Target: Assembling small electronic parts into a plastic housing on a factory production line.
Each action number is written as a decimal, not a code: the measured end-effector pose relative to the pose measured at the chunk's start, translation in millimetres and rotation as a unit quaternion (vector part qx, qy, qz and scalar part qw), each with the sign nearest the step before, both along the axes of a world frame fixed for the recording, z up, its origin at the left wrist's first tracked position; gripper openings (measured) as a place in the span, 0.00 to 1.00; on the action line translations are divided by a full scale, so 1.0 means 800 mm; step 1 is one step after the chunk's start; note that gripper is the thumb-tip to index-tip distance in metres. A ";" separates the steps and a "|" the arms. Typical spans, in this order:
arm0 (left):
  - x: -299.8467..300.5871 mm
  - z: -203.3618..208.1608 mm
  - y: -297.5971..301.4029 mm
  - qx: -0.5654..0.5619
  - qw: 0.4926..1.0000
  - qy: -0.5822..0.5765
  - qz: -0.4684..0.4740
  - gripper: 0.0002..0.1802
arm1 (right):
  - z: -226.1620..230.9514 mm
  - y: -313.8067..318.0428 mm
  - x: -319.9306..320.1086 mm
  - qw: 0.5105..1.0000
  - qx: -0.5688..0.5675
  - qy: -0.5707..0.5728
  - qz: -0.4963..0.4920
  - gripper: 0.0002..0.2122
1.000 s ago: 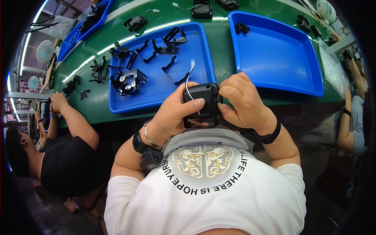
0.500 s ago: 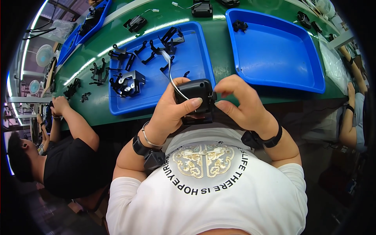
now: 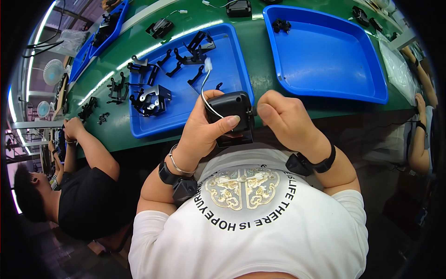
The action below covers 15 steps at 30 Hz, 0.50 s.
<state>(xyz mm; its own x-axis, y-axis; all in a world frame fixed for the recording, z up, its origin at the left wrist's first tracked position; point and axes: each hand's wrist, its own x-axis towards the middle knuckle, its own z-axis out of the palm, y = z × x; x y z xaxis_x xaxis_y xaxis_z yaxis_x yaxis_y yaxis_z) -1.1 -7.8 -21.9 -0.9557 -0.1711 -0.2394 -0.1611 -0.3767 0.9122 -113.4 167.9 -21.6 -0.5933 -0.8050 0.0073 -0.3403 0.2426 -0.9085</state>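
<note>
My left hand [image 3: 197, 125] is closed around a black plastic housing [image 3: 231, 109] in front of my shirt, with the thumb across its top face. A thin white cable [image 3: 204, 95] leaves the housing, loops over its left side and ends in a white connector [image 3: 208, 64] above the blue tray. A black bracket [image 3: 239, 138] sits along the housing's lower edge. Just right of a small dark knob [image 3: 252, 111] on the housing's side is my right hand [image 3: 288, 118], its fingers curled and thumb folded against them. Whatever those fingertips hold, if anything, is hidden.
A blue tray [image 3: 181, 118] with several black metal brackets [image 3: 151, 100] lies ahead on the green table [image 3: 262, 69]. Another blue tray [image 3: 325, 95] at right holds a small black cluster [image 3: 281, 25]. More cabled black housings [image 3: 160, 29] lie beyond. Co-workers sit at both sides.
My right hand has turned and its fingers, apart before, are now curled together beside the knob. The left hand keeps its hold; the cable's connector has swung slightly right.
</note>
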 end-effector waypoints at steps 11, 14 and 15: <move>0.000 -0.001 -0.001 -0.012 1.000 -0.004 0.000 0.30 | -0.003 0.000 0.007 0.995 -0.045 0.087 0.000 0.07; 0.000 0.000 -0.001 -0.026 1.000 -0.004 -0.009 0.30 | -0.012 0.001 0.006 0.989 -0.056 0.135 0.022 0.08; 0.000 0.001 0.000 -0.003 1.000 -0.009 -0.009 0.31 | -0.016 0.002 0.005 0.980 -0.116 0.159 0.025 0.10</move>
